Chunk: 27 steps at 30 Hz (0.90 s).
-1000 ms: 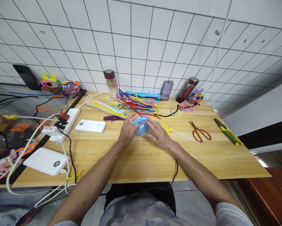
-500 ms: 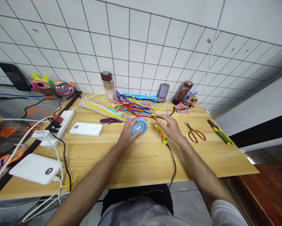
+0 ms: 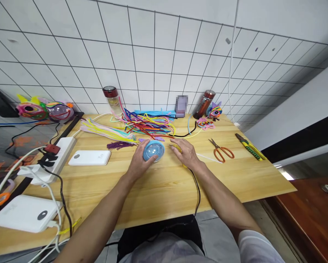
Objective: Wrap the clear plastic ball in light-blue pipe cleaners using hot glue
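My left hand (image 3: 139, 159) is closed around the side of a clear round plastic ball (image 3: 153, 151) with a light blue rim, its thumb across the front. Just to the right, my right hand (image 3: 186, 152) lies over a yellow glue gun (image 3: 185, 166) with its fingers curled round it. Most of the gun is hidden under the palm; its black cord (image 3: 198, 190) runs down over the table's front edge. Behind the ball lie small purple pieces (image 3: 159, 138) and a heap of coloured pipe cleaners (image 3: 150, 122).
Scissors (image 3: 221, 149) and pliers (image 3: 248, 147) lie at the right. White power banks (image 3: 90, 157) and a power strip (image 3: 61, 157) with cables are at the left. Two bottles, one a clear bottle (image 3: 112, 100), stand by the wall. Colourful crafted figures (image 3: 46, 107) sit at the back left.
My right hand has come down over the glue gun and taken hold of it. My left hand keeps the ball. The view has shifted slightly to the right.
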Available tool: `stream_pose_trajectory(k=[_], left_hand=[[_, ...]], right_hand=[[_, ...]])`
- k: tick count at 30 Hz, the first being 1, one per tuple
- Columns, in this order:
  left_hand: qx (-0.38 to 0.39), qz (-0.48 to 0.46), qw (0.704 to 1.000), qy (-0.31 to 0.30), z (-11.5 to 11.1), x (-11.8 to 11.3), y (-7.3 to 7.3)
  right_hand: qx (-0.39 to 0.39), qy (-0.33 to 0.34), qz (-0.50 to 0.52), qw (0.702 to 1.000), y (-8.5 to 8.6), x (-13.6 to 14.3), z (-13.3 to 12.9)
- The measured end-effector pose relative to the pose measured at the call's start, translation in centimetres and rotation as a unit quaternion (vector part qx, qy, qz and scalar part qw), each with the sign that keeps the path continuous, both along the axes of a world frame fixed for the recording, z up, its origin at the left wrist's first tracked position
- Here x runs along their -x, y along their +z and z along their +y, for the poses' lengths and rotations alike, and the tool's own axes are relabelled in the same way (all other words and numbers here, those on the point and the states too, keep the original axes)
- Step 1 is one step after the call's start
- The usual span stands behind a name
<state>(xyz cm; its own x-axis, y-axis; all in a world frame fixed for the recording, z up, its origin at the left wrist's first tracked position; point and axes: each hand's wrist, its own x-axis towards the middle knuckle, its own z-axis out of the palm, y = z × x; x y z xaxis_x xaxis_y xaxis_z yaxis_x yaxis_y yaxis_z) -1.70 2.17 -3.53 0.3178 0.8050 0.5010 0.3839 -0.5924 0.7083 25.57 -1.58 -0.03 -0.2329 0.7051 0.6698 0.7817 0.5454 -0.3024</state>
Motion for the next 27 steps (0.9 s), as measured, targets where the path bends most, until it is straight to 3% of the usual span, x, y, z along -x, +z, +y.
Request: stream_pose_trajectory(k=[15, 27], left_hand=[[0.026, 0.005, 0.999, -0.022, 0.24, 0.03, 0.08], [0.038, -0.001, 0.999, -0.033, 0.22, 0.14, 0.5]], right_hand=[[0.006, 0.049, -0.025, 0.999, -0.06, 0.48, -0.79], [0.016, 0.05, -0.03, 0.998, 0.06, 1.04, -0.83]])
